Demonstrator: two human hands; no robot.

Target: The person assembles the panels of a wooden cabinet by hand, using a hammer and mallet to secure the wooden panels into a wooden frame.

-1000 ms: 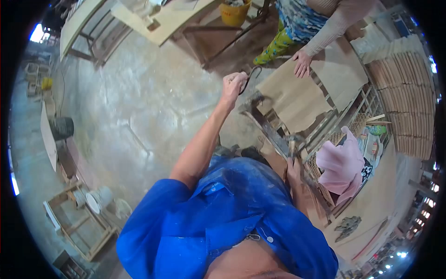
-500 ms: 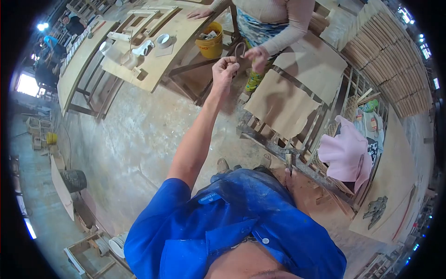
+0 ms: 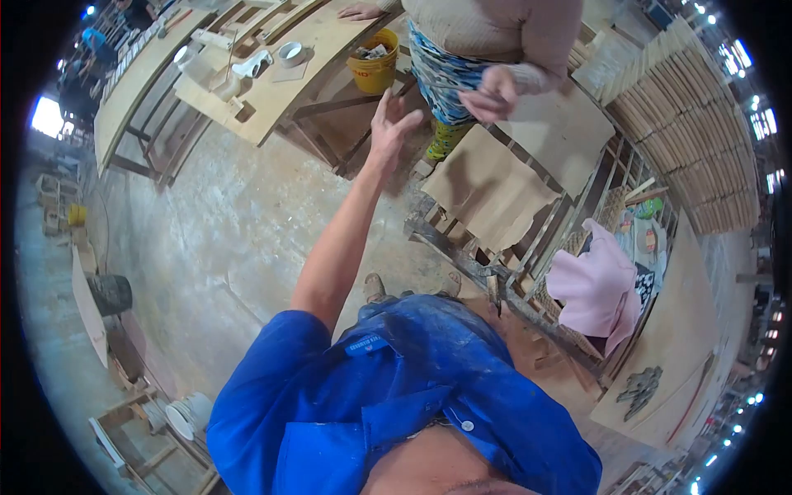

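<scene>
Dark, thin metal hook (image 3: pixel 462 89), barely visible against a patterned skirt, pinched in a co-worker's hand (image 3: pixel 487 92) beyond your left hand (image 3: pixel 388 124), your fingers spread and empty just beside it, yellow bucket (image 3: pixel 373 62) behind, your right hand hidden below.

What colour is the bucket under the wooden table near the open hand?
The bucket is yellow, seen in the head view, just beyond the open left hand.

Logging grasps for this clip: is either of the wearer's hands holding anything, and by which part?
Left hand is open with fingers spread, holding nothing. The right hand is not in view.
</scene>
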